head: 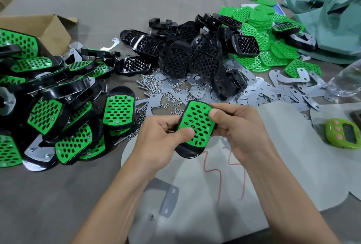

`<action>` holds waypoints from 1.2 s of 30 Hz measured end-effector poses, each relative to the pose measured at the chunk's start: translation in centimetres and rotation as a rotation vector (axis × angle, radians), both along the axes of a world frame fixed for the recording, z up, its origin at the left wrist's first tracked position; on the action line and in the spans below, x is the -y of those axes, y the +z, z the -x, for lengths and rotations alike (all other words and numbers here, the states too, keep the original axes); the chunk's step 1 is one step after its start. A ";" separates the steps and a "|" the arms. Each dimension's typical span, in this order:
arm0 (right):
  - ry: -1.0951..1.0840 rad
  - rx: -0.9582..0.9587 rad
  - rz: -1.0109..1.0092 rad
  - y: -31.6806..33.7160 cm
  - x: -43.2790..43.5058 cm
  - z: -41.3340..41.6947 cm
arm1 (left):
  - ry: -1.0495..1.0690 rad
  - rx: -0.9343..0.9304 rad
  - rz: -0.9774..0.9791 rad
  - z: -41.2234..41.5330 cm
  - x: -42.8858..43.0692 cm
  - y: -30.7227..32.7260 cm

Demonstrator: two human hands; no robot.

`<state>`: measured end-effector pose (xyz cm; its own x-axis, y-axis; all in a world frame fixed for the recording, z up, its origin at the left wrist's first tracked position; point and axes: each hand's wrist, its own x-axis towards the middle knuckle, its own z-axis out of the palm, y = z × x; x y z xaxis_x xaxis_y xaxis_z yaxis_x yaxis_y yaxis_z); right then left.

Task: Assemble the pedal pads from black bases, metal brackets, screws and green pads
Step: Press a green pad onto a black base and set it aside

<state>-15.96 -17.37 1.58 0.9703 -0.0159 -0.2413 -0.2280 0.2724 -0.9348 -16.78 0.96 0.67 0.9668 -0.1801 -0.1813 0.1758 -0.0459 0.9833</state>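
While we hold 1 pedal pad above table, left hand curls round its left edge, thumb pressing green pad; right hand pinches upper right edge. Black base shows at near end. Loose metal bracket lies nearer us, nut just beside.

A grey table holds a heap of finished pedal pads at nine o'clock and black bases at twelve. Green pads lie at two, metal brackets at three, screws near the centre.
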 end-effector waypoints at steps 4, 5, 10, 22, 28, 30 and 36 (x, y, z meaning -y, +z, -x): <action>0.086 0.031 0.023 -0.1 -0.6 0.1 | 0.100 -0.010 0.089 0.0 0.4 -0.1; 0.154 0.032 0.065 -0.2 -0.7 0.3 | 0.116 -0.024 0.125 0.0 0.5 -0.1; 0.365 -0.003 0.116 0.1 0.3 0.8 | 0.137 -0.028 0.176 0.2 0.5 0.0; 0.290 0.005 0.003 0.0 -1.1 1.0 | 0.225 0.055 0.149 -0.1 0.7 0.1; 0.188 -0.023 0.004 -0.4 -1.5 1.0 | 0.222 0.115 0.112 0.1 0.9 0.0; 0.183 -0.008 0.002 -0.5 -1.3 0.9 | 0.216 0.123 0.091 0.1 1.0 0.1; 0.145 0.051 0.104 -1.0 -0.9 0.8 | 0.218 0.335 -0.655 -0.4 0.4 0.5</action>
